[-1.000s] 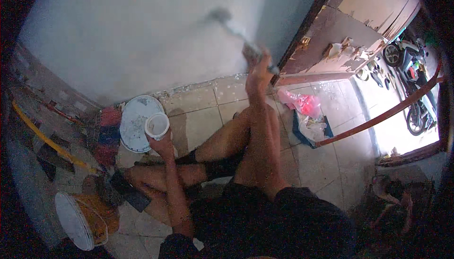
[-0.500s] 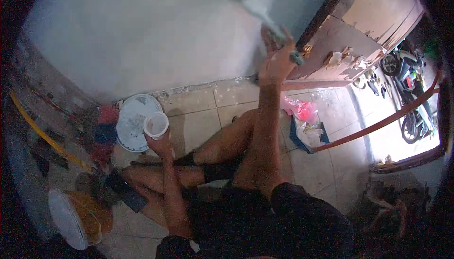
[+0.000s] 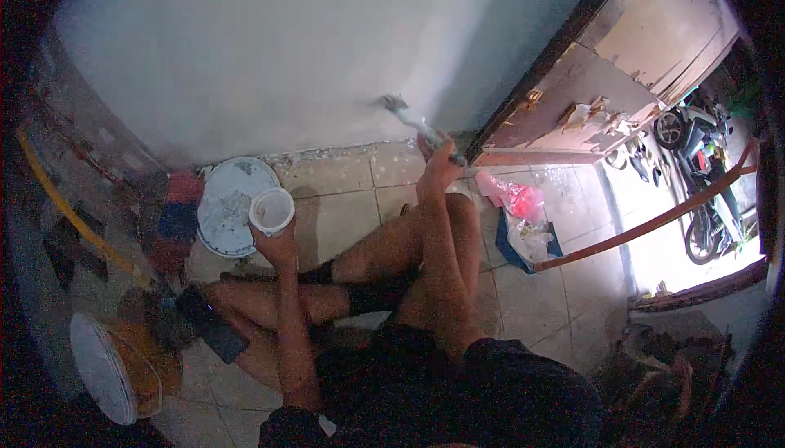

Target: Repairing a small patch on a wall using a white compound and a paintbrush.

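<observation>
My left hand (image 3: 279,249) is closed round a small white plastic tub (image 3: 272,211), held upright with its open top towards me. Pale residue shows inside the tub. My right hand (image 3: 440,172) grips the handle of a paintbrush (image 3: 410,114) with a whitish middle. Its slightly blurred bristle end points up and left, close to the lower part of the pale wall (image 3: 270,64); whether it touches cannot be made out. Beyond the tub, a round white lid (image 3: 231,182) smeared with grey lies on the tiled floor.
At right, a blue box (image 3: 515,244) holds white and pink plastic bags, beside a peeling wooden door (image 3: 564,113). A motorbike (image 3: 707,174) stands past the bright doorway. A lidded bucket (image 3: 147,366) is at lower left. A dark phone-like object (image 3: 217,333) rests by my leg.
My right hand has come down and to the left with the paintbrush, from high beside the door to low on the wall. My left hand keeps the tub in nearly the same place.
</observation>
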A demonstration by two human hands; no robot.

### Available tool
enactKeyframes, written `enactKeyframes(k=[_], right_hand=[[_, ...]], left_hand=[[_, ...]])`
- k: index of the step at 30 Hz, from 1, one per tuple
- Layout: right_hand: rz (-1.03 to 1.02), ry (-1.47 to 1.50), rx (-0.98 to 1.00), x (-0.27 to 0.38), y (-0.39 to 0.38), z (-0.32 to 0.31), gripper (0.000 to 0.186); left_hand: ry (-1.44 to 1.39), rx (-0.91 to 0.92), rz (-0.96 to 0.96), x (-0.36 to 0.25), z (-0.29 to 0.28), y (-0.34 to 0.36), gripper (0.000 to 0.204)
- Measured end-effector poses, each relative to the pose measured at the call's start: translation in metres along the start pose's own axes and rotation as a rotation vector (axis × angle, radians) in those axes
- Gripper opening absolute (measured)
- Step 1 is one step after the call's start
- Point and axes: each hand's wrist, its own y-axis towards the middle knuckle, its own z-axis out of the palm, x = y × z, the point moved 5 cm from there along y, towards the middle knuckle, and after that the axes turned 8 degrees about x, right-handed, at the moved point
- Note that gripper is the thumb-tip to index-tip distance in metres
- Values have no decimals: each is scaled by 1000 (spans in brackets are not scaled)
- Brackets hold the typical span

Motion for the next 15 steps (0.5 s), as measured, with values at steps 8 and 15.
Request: enactKeyframes(k=[8,15], right_hand=[[-262,145,263,153,26,123,39],[-223,149,268,80,34,61,46]], left_hand=[[6,38,-130,9,-19,5,74],[135,11,-103,11,-8,0,76]])
